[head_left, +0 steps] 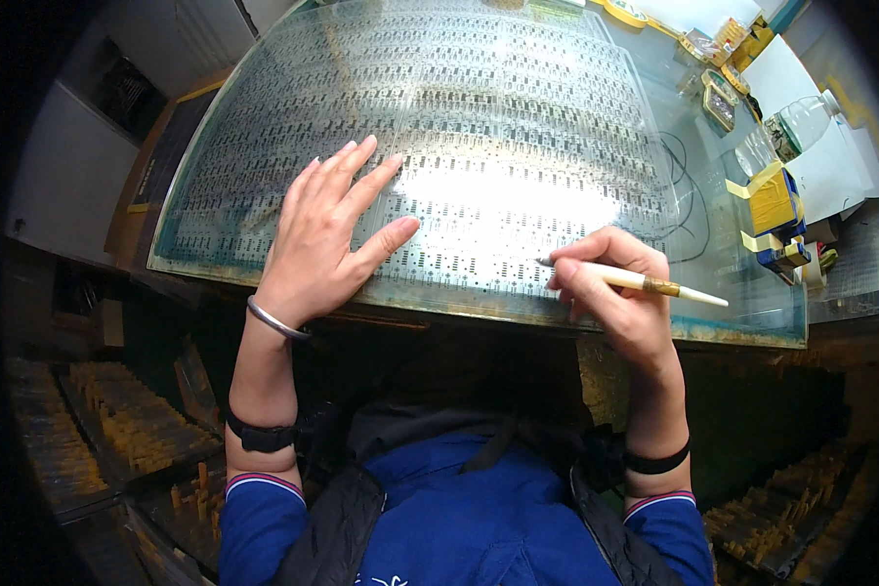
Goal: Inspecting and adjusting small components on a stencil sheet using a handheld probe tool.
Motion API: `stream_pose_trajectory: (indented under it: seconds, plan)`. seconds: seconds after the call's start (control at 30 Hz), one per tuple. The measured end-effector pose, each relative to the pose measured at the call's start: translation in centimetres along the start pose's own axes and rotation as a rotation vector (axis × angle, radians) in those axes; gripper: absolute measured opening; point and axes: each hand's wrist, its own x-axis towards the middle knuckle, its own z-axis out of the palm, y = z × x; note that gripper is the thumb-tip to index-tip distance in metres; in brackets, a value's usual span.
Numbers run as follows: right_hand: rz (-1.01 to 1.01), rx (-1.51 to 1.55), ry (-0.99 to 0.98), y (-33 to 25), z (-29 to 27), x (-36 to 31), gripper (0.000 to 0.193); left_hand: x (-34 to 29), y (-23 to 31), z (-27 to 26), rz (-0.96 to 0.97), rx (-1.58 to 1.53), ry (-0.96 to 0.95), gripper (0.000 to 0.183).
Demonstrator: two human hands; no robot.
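A large translucent film sheet (469,107) with rows of small dark marks lies on a glass-topped table (723,244). My left hand (332,220) rests on the near left part of the sheet, fingers spread, holding nothing. My right hand (620,293) is closed around a slim cream-coloured pen-like tool (689,292) with a brownish band. The tool's dark tip points left, at the marks near the sheet's front edge. Whether the tip touches the sheet I cannot tell. A bright glare covers the sheet between my hands.
At the right lie a clear plastic bottle (796,130), a yellow-and-blue block-shaped object (776,198), a small case (720,101) and white paper (786,78). A thin dark cord (698,210) curls beside the sheet. Racks of upright pieces (132,420) stand below at the left, more at lower right.
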Motion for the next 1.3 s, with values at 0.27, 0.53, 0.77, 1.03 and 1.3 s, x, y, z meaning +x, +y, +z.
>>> stream_pose_trajectory:
  seconds: [0.27, 0.53, 0.77, 1.03, 1.3]
  plan:
    - [-0.443, -0.228, 0.383, 1.5, 1.2, 1.3, 0.03, 0.0, 0.0, -0.1, 0.008, 0.002, 0.004, 0.059]
    - [-0.098, -0.073, -0.591, -1.6, -0.6, 0.0, 0.018, 0.0, 0.0, -0.2, 0.0, -0.004, -0.014, 0.06]
    - [-0.035, 0.065, -0.411, -2.0, -1.5, -0.8, 0.032, 0.2, 0.3, -0.7, 0.12, -0.177, 0.185, 0.048]
    - [-0.075, 0.028, -0.536, -1.7, -1.5, -0.2, 0.026, -1.0, 6.1, -2.1, 0.459, -0.538, 0.225, 0.047]
    - [-0.189, -0.036, -0.52, -1.0, -1.2, -0.1, 0.026, -1.7, 8.2, 0.1, 0.469, -0.506, 0.326, 0.029]
